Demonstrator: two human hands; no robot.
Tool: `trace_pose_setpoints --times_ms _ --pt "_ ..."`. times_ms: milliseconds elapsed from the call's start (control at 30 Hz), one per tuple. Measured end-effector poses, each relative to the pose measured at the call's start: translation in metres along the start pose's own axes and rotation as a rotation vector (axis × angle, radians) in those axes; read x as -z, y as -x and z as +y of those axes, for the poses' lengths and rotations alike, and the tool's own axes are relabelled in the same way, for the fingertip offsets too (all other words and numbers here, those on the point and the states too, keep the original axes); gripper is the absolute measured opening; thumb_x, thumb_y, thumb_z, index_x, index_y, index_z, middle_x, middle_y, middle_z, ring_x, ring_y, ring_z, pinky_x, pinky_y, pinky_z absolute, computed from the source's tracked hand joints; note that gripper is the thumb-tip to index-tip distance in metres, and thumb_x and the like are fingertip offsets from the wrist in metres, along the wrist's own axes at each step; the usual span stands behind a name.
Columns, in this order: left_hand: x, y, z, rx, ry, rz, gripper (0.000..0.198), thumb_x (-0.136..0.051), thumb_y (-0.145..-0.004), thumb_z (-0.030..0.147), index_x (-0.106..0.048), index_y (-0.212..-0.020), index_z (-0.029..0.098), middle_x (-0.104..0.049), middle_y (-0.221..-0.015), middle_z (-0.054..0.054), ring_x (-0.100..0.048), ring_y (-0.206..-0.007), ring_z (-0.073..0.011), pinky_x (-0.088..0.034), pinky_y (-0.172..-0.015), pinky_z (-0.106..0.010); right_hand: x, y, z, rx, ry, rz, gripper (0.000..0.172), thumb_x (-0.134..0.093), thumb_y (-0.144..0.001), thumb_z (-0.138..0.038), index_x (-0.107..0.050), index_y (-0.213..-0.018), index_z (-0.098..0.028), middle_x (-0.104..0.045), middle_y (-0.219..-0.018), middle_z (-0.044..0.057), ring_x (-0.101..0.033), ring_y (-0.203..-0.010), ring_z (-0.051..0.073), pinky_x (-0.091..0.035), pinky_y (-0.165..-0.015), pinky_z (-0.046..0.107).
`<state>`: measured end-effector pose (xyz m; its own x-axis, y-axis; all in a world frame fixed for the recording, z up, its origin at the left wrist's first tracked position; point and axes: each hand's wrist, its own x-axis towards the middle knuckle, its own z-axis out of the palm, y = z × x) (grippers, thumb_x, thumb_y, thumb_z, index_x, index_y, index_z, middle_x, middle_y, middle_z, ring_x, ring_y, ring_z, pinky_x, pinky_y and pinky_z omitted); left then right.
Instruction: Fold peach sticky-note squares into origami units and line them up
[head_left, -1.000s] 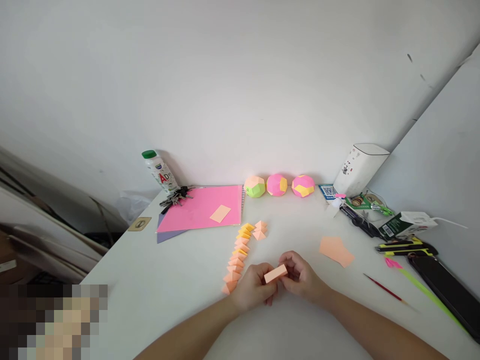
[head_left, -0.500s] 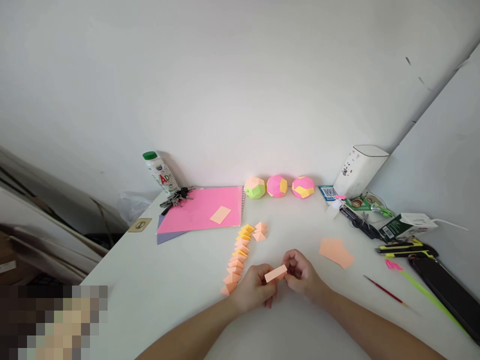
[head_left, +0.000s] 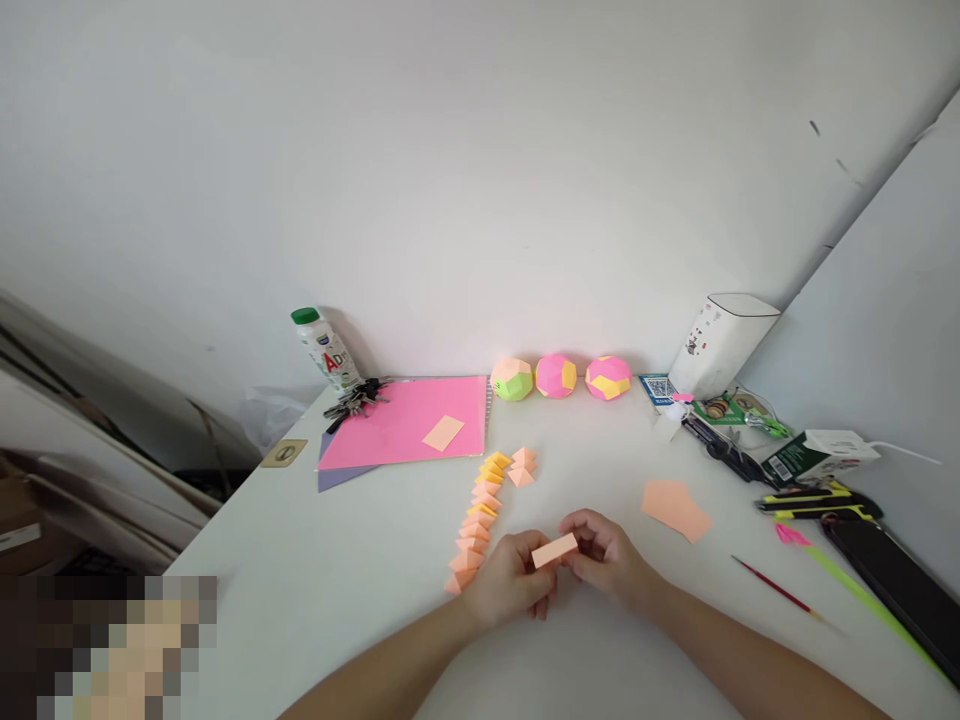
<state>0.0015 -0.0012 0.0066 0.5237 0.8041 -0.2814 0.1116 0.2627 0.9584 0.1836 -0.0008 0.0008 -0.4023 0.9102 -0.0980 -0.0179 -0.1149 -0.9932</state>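
Observation:
Between my two hands, just above the table, is a small folded piece of peach paper (head_left: 553, 551), a narrow strip in shape. My left hand (head_left: 510, 580) grips its left end, fingers curled beneath. At the right end, the thumb and fingers of my right hand (head_left: 606, 560) pinch the same paper. Left of my left hand runs a row of folded paper units (head_left: 474, 530), peach and orange, several of them overlapping. A short stack of peach units (head_left: 523, 467) lies beside the row's far end. Loose peach paper sheets (head_left: 675, 508) lie to the right of my right hand.
Against the wall stand three paper balls (head_left: 556, 376). A pink sheet (head_left: 405, 420), a bunch of keys (head_left: 356, 402) and a bottle (head_left: 327, 352) are at the back left. Rightward lie a thin brush (head_left: 776, 585), a utility knife (head_left: 817, 500), a box (head_left: 817, 453) and a black case (head_left: 900, 570).
The view has shifted slightly. My right hand's fingers have closed in a little toward the peach paper, while both hands keep holding it in nearly the same place.

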Motion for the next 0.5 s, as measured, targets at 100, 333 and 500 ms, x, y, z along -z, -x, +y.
trace_pose_setpoints --times_ms 100,333,500 --pt "-0.0006 -0.0004 0.0000 -0.005 0.060 0.016 0.009 -0.055 -0.076 0.025 -0.050 -0.075 0.017 -0.059 -0.055 0.003 -0.054 -0.039 -0.0096 -0.038 -0.038 -0.020 0.0010 -0.0028 0.0005 -0.012 -0.051 0.071 0.022 -0.067 -0.073 -0.028 -0.054 -0.091 -0.021 -0.054 -0.067 -0.004 -0.045 -0.055 0.010 -0.040 -0.054 0.025" --pt "-0.0021 0.0006 0.0017 -0.114 0.295 0.087 0.028 -0.062 -0.078 0.037 -0.041 -0.074 0.019 -0.062 -0.069 -0.001 -0.060 -0.051 -0.0116 -0.044 -0.042 -0.021 0.0000 -0.0048 -0.0085 -0.023 -0.124 0.192 0.025 -0.066 -0.072 -0.028 -0.046 -0.086 -0.022 -0.046 -0.060 -0.008 -0.042 -0.047 0.008 -0.037 -0.047 0.023" --pt "-0.0032 -0.0031 0.0015 -0.116 0.350 0.153 0.042 -0.068 -0.072 0.044 -0.032 -0.074 0.022 -0.060 -0.062 0.003 -0.064 -0.056 -0.0153 -0.045 -0.042 -0.022 -0.0001 -0.0047 -0.0044 -0.011 -0.130 0.187 0.038 -0.068 -0.072 -0.030 -0.030 -0.072 -0.023 -0.039 -0.060 -0.010 -0.045 -0.046 0.008 -0.038 -0.047 0.022"
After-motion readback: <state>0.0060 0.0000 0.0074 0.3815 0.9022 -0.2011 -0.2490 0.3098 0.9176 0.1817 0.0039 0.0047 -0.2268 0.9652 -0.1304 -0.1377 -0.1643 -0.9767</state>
